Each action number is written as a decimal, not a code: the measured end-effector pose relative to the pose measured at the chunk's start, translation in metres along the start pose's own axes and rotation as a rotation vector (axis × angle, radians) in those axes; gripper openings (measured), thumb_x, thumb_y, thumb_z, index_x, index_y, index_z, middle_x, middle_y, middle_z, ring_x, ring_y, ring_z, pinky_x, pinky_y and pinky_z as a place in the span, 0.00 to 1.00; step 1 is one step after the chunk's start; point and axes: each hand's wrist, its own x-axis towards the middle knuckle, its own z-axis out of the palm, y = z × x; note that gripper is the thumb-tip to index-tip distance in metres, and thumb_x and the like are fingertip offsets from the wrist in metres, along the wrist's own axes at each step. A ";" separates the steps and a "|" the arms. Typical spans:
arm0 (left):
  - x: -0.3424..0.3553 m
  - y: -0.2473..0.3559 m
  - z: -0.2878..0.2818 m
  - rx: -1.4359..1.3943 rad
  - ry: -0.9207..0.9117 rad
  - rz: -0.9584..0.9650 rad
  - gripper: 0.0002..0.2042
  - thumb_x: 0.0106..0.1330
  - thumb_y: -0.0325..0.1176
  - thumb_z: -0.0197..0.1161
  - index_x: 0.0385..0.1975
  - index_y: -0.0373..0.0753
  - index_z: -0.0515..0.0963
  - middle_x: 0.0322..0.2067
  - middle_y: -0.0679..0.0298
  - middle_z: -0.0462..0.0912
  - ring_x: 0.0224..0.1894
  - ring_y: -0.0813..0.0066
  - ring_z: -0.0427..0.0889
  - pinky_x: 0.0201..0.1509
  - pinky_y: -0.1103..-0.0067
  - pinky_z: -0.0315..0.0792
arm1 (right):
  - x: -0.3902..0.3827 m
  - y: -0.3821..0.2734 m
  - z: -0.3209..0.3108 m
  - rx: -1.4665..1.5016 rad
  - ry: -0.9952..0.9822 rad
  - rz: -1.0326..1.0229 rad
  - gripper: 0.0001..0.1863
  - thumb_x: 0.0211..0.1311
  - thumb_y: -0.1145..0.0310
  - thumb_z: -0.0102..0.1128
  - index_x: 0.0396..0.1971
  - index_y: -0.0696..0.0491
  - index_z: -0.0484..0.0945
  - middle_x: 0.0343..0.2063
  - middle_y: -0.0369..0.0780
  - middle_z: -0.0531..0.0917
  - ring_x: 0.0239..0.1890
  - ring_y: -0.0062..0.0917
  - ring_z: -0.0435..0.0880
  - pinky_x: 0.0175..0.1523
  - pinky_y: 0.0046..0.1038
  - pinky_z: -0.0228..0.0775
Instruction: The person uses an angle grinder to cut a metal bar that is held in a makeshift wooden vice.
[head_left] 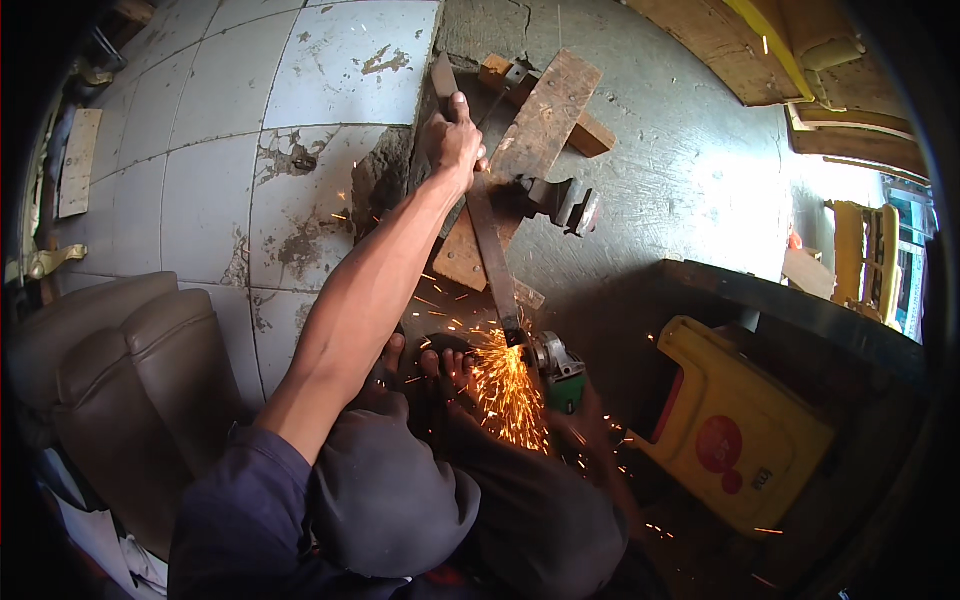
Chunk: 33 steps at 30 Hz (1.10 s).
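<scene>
My left hand (455,148) is closed round the upper part of a long flat metal bar (488,238), its thumb stretched along it. The bar slants down toward me across the wooden blocks. At its near end a green angle grinder (565,388) throws a dense spray of orange sparks (508,395) toward my feet. In shadow behind the grinder, my right hand (590,425) grips its body; the fingers are mostly hidden. Sparks and glare partly cover where the disc meets the bar.
Wooden boards (548,112) lie crossed under the bar, beside a dark metal clamp-like piece (562,204). My bare toes (450,366) are close to the sparks. A yellow plastic stool (745,425) stands right, a brown padded seat (150,370) left. White tiles (205,95) edge the concrete.
</scene>
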 end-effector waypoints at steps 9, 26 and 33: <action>0.000 -0.001 0.003 0.004 0.027 0.000 0.27 0.70 0.63 0.57 0.29 0.44 0.61 0.15 0.67 0.68 0.10 0.73 0.68 0.12 0.74 0.62 | 0.001 0.002 0.000 0.089 -0.025 -0.025 0.42 0.41 0.69 0.76 0.63 0.55 0.70 0.49 0.43 0.83 0.49 0.28 0.83 0.55 0.35 0.75; -0.001 0.003 -0.002 -0.003 -0.033 -0.003 0.27 0.70 0.61 0.58 0.32 0.41 0.59 0.15 0.67 0.67 0.10 0.76 0.67 0.10 0.76 0.63 | 0.004 -0.001 0.000 0.057 -0.028 -0.009 0.41 0.43 0.68 0.75 0.62 0.57 0.69 0.49 0.44 0.83 0.49 0.31 0.82 0.56 0.37 0.75; -0.001 0.002 -0.002 -0.012 -0.039 -0.003 0.27 0.71 0.61 0.57 0.35 0.40 0.58 0.16 0.66 0.67 0.11 0.76 0.67 0.11 0.76 0.63 | 0.002 -0.009 -0.001 0.010 0.005 -0.039 0.41 0.42 0.67 0.76 0.61 0.57 0.70 0.47 0.43 0.83 0.47 0.31 0.83 0.54 0.36 0.75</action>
